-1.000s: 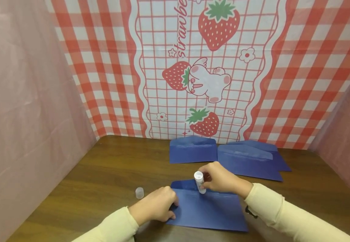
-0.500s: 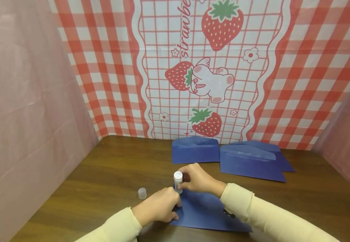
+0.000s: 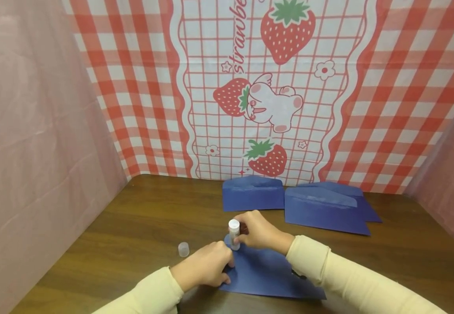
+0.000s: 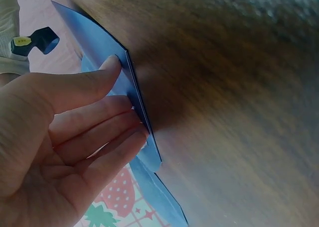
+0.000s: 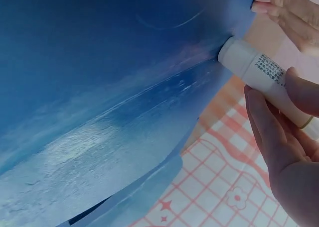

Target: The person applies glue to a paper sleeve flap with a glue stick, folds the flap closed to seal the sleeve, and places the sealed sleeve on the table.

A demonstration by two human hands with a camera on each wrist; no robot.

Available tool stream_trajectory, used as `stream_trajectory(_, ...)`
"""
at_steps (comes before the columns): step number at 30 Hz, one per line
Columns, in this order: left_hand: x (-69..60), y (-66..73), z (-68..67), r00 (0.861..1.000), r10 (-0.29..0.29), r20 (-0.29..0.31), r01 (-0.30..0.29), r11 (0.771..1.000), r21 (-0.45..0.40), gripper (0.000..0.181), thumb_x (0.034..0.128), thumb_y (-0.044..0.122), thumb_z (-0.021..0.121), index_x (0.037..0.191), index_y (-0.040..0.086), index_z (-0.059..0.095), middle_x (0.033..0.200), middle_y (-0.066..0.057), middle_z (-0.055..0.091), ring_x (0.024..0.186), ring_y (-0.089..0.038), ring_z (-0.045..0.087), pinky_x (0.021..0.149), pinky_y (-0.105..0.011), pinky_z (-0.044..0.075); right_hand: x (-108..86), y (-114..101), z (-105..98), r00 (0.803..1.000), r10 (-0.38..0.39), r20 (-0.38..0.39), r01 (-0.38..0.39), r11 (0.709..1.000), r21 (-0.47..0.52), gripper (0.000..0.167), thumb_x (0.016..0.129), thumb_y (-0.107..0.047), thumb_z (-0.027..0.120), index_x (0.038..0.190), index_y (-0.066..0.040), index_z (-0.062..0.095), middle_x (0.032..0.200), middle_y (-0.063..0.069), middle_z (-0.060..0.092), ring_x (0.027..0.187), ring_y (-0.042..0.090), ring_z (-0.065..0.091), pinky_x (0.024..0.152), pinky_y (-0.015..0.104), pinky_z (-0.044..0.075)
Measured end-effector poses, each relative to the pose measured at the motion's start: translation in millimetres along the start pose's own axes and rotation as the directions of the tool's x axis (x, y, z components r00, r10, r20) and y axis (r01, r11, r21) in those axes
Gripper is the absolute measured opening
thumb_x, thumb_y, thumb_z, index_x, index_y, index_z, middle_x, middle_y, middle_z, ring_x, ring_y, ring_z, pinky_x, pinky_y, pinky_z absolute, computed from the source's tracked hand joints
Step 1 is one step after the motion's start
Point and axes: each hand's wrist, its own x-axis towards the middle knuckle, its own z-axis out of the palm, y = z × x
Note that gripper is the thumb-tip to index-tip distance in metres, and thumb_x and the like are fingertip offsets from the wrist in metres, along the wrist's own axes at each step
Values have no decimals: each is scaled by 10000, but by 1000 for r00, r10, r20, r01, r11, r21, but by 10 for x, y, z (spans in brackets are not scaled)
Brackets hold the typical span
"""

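A blue envelope [image 3: 266,272] lies on the table with its flap unfolded away from the person. My right hand [image 3: 261,231] grips a white glue stick [image 3: 234,234] between thumb and fingers, holding it nearly upright. In the right wrist view the lower end of the glue stick [image 5: 251,62] meets the envelope near the left end of the flap, where shiny glue streaks [image 5: 89,142] run along the fold. My left hand [image 3: 207,267] rests on the envelope's left side; in the left wrist view its thumb and fingertips [image 4: 110,65] touch the paper close to the edge.
A small translucent cap [image 3: 184,249] stands on the wooden table [image 3: 132,226], left of the left hand. Toward the back lie more blue envelopes with raised flaps, one [image 3: 252,198] at the middle and two overlapping [image 3: 325,213] at right. A strawberry-print cloth [image 3: 148,109] hangs behind.
My right hand has carried the glue stick leftward along the flap to its left end, then slightly back right. The left hand stays on the envelope.
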Motion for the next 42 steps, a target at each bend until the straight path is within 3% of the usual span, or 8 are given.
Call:
stream_trajectory(14, 1, -17, -34, 1000, 7, -4, -7, 1000, 5, 234, 684, 281, 848, 872, 161, 776, 812, 47, 756, 758, -68, 693, 679, -163, 552, -136, 89, -118, 998, 51, -39, -52, 998, -31, 187, 742, -31, 786, 898, -59, 686, 864, 66, 736, 763, 132, 697, 638, 142, 535)
stream_trajectory(20, 4, -18, -39, 1000, 3, -8, -3, 1000, 1, 228, 691, 278, 844, 872, 159, 775, 815, 49, 755, 754, -63, 689, 678, -160, 551, -208, 135, -167, 997, 59, -40, -61, 997, -41, 194, 746, -41, 785, 912, -53, 687, 863, 68, 735, 763, 144, 696, 638, 197, 564)
stream_trajectory(33, -24, -18, -42, 1000, 8, -26, -8, 1000, -4, 234, 679, 269, 848, 869, 156, 772, 820, 49, 754, 774, -81, 694, 695, -181, 555, -379, 196, -276, 997, 61, -49, -64, 996, -65, 180, 758, -73, 785, 911, -64, 692, 854, 38, 733, 714, 29, 640, 594, 155, 512)
stream_trajectory(37, -23, -9, -26, 1000, -4, -17, 4, 1000, -6, 231, 684, 269, 846, 874, 159, 773, 828, 50, 755, 786, -80, 696, 699, -178, 557, -409, 210, -301, 996, 90, -26, -92, 994, -57, 178, 762, -66, 780, 919, -59, 696, 861, 41, 734, 726, 43, 651, 607, 141, 510)
stream_trajectory(42, -17, 12, -13, 1000, -5, -14, 5, 1000, -4, 228, 687, 275, 845, 875, 167, 776, 830, 60, 755, 789, -69, 695, 700, -168, 556, -465, 223, -326, 994, 111, -14, -112, 994, -17, 190, 757, -18, 767, 931, -24, 691, 901, 89, 739, 788, 163, 712, 656, 159, 557)
